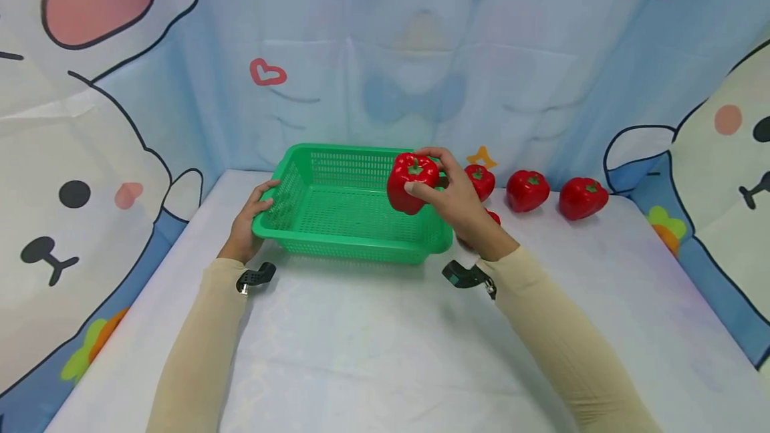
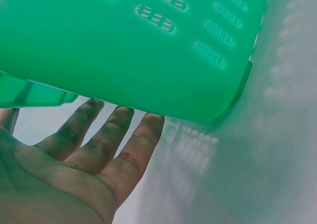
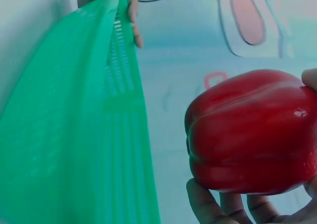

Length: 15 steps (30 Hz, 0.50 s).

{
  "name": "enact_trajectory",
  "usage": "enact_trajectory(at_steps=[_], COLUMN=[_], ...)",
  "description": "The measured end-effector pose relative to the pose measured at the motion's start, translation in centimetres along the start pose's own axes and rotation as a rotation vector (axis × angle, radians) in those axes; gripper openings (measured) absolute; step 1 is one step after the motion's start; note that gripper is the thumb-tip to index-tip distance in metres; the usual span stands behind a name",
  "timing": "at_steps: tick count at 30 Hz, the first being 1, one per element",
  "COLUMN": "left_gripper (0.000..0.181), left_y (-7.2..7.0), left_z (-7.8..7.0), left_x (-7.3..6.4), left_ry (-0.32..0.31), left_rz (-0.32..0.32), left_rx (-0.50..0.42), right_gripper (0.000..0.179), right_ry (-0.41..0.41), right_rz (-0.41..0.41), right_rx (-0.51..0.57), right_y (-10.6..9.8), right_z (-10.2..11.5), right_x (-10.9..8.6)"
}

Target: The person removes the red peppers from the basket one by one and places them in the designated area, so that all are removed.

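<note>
My right hand (image 1: pixel 462 204) grips a glossy red bell pepper (image 1: pixel 402 187), held over the right end of a green plastic basket (image 1: pixel 351 244). The pepper's green stem faces up. Seen from the right wrist, fingers lie under the pepper (image 3: pixel 252 135) and the basket wall (image 3: pixel 124 154) runs alongside it. At the basket's left end, my left hand (image 1: pixel 243 227) holds the rim. In the left wrist view, several fingertips of the left hand (image 2: pixel 94 154) meet the edge of the green basket (image 2: pixel 133 60). The basket's mesh floor shows no peppers on it.
To the right of the basket, red peppers stand in a back row: one (image 1: pixel 481 182) beside the right hand, another (image 1: pixel 527 191), and a third (image 1: pixel 582 198) farthest right. One more pepper (image 1: pixel 494 217) is mostly hidden behind the right hand. A cartoon-printed curtain (image 1: pixel 337 85) hangs behind the white table (image 1: pixel 361 339).
</note>
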State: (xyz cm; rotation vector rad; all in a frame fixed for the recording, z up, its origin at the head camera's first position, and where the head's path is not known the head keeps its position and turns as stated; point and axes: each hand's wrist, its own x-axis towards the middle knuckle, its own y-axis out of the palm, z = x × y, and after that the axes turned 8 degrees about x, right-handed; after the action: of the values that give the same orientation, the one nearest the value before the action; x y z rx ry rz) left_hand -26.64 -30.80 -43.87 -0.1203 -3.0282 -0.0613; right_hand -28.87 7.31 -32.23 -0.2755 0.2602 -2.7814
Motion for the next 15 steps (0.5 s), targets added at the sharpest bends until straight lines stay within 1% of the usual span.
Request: enact_trajectory(at_steps=[5, 7, 9, 11, 15], left_gripper=[0.04, 0.04, 0.041, 0.04, 0.041], left_y=[0.3, 0.4, 0.5, 0.5, 0.4], left_z=[0.0, 0.0, 0.0, -0.1, -0.2], left_x=[-0.1, 0.0, 0.1, 0.0, -0.4], left_ry=[0.0, 0.004, 0.008, 0.006, 0.006], left_rz=[0.005, 0.011, 0.016, 0.011, 0.011], left_rx=[0.001, 0.01, 0.013, 0.005, -0.001], right_gripper=[0.068, 0.068, 0.07, 0.07, 0.073], right_ry=[0.008, 0.009, 0.023, 0.038, 0.068], right_rz=[-0.08, -0.141, -0.204, -0.249, -0.308], right_rx=[-0.012, -0.024, -0.046, -0.076, -0.143], right_y=[-3.8, -5.7, -7.3, -8.8, -11.3], right_z=[-1.7, -2.4, -3.1, -3.5, -4.0], right_x=[-3.1, -3.9, -4.4, -4.7, -4.8])
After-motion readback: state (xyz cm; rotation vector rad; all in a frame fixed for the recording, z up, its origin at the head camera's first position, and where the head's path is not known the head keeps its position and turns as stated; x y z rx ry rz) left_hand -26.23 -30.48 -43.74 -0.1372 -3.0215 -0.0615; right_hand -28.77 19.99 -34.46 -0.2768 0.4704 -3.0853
